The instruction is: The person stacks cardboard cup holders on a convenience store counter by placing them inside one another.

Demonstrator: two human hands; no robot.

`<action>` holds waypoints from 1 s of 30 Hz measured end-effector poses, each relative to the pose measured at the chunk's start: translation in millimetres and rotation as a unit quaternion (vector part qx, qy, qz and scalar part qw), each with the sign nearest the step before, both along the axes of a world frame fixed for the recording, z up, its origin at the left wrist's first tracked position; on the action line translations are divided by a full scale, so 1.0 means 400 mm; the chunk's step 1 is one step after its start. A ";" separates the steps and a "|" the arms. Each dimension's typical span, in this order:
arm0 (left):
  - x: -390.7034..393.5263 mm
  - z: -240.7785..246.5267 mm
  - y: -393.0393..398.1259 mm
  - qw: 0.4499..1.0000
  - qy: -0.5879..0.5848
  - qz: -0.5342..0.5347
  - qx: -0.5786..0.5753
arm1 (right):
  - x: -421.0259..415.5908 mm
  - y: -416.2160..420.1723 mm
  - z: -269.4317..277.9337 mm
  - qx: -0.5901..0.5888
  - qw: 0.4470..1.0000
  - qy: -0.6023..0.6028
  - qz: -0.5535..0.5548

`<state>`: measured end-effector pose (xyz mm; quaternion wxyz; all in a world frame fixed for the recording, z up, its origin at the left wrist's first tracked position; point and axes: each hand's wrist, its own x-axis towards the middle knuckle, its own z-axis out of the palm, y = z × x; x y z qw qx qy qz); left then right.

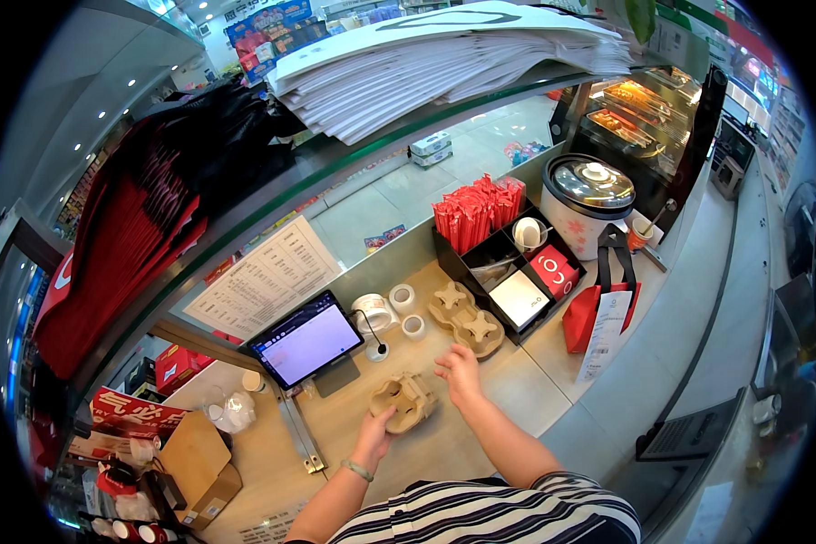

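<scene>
My left hand [374, 435] grips the near left edge of a moulded pulp cup carrier [402, 401] above the wooden counter [367, 462]. My right hand [461, 374] is raised to the right of that carrier, fingers apart and holding nothing. Just beyond it lies another pulp cup carrier [466, 319], longer, beside a black organizer [503, 326]. The organizer holds red-wrapped straws [472, 211], white napkins [519, 297] and a red packet. Left of the carriers stand rolls of tape or labels [413, 327] and a tablet [307, 340] on a stand.
A glass shelf [408, 132] crosses overhead, bearing stacked white paper bags [442, 61] and red bags [122, 292]. At right are a rice cooker [585, 211] and a red tote bag [588, 323] with a printed slip. An open cardboard box [200, 469] stands lower left, near a metal strip [299, 432].
</scene>
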<state>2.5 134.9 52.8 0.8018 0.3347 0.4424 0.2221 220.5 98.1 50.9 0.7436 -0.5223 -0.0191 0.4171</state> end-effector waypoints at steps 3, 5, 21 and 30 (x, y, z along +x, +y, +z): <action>0.003 0.005 0.009 1.000 0.002 0.009 0.009 | 0.030 0.105 -0.013 -0.108 0.876 -0.461 0.092; -0.003 0.007 0.010 1.000 0.021 0.009 0.017 | 0.028 0.163 0.009 -0.181 0.733 -0.649 0.096; -0.002 -0.019 0.010 0.997 0.021 -0.053 -0.050 | 0.109 0.356 0.031 -0.122 0.760 -0.629 0.112; 0.056 -0.030 0.055 0.999 -0.036 -0.032 -0.018 | 0.153 0.451 0.031 -0.153 0.759 -0.621 0.118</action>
